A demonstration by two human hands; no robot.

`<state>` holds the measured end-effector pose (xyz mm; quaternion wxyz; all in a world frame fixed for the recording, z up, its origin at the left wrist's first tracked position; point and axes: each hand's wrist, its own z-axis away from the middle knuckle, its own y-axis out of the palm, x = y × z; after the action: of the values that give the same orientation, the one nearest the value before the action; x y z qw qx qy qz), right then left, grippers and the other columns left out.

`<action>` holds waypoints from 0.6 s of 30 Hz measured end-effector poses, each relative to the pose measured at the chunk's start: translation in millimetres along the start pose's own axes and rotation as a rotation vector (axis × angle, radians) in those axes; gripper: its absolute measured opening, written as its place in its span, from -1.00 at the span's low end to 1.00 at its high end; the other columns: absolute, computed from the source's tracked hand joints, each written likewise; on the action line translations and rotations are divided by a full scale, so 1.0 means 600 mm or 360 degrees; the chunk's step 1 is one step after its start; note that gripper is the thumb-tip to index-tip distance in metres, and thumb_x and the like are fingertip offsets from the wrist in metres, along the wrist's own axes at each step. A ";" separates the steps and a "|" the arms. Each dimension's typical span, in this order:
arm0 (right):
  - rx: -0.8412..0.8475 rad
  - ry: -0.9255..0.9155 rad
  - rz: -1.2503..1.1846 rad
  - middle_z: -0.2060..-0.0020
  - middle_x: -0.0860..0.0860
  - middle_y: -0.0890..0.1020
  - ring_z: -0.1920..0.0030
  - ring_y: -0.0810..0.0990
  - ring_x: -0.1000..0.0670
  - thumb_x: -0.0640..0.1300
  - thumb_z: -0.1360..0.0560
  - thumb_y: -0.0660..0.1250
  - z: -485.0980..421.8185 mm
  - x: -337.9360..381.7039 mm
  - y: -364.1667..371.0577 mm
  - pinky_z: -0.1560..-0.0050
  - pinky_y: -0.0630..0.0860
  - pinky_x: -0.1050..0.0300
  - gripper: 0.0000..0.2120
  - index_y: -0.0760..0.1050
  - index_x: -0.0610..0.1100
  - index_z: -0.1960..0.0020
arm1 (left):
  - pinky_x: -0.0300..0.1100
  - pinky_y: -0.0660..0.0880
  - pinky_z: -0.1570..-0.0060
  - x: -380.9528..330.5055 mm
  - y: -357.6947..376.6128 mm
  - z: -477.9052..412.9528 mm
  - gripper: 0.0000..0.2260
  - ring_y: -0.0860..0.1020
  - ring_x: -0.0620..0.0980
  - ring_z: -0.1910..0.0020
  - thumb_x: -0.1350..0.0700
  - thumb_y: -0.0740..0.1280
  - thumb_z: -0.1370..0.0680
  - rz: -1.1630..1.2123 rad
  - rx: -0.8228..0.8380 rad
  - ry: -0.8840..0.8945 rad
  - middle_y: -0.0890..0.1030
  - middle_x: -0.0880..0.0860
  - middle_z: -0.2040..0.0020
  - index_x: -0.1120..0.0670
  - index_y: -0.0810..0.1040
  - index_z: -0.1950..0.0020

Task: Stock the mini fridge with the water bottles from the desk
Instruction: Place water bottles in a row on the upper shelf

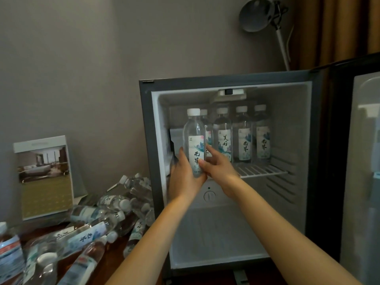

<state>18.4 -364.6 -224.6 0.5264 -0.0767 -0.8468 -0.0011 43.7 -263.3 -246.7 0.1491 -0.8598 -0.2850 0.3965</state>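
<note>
A clear water bottle [195, 138] with a white cap and a printed label stands upright at the front left of the mini fridge's [148, 140] upper wire shelf [261, 170]. My left hand [184, 177] grips its lower part from the left and beneath. My right hand [216, 163] holds it from the right, fingers round the label. Several more bottles [244, 138] stand in a row at the back of that shelf. A heap of water bottles [98, 229] lies on the wooden desk [112, 262] to the fridge's left.
The fridge door [362, 161] stands open at the right. The fridge's lower compartment [216, 233] holds nothing. A standing picture card [44, 175] leans against the wall at left. A desk lamp [259, 15] rises behind the fridge.
</note>
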 end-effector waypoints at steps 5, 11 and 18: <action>-0.0118 0.0027 0.0106 -0.08 -0.16 0.63 -0.04 0.62 -0.02 -0.25 -0.53 0.29 -0.018 -0.014 -0.001 -0.04 0.57 0.18 -0.56 0.36 -0.16 -0.39 | 0.10 0.45 -0.18 0.005 0.020 -0.010 -0.23 0.43 0.15 -0.30 -0.06 0.36 -0.46 -0.0002 -0.0106 0.0023 0.41 0.15 -0.36 0.11 0.00 -0.51; -0.0260 0.0059 0.0416 -0.12 -0.15 0.62 -0.06 0.57 0.04 -0.37 -0.48 0.28 -0.026 -0.025 0.002 -0.18 0.49 0.14 -0.63 0.46 -0.25 -0.29 | 0.06 0.40 -0.18 -0.003 0.028 -0.026 -0.18 0.41 0.21 -0.31 0.00 0.32 -0.53 -0.0105 0.0002 -0.0142 0.28 0.19 -0.45 0.16 -0.21 -0.52; -0.0098 0.0058 0.0392 -0.17 -0.17 0.59 -0.20 0.55 -0.07 -0.54 -0.40 0.06 -0.035 -0.022 -0.003 -0.25 0.47 0.05 -0.45 0.45 -0.21 -0.30 | 0.11 0.36 -0.23 -0.009 0.035 -0.036 -0.23 0.38 0.24 -0.33 0.06 0.24 -0.58 -0.0150 -0.0003 -0.0318 0.24 0.22 -0.46 0.14 -0.29 -0.51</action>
<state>42.4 -369.7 -226.9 0.5353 -0.1962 -0.8207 0.0362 65.3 -284.1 -239.5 0.1374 -0.8018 -0.3389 0.4726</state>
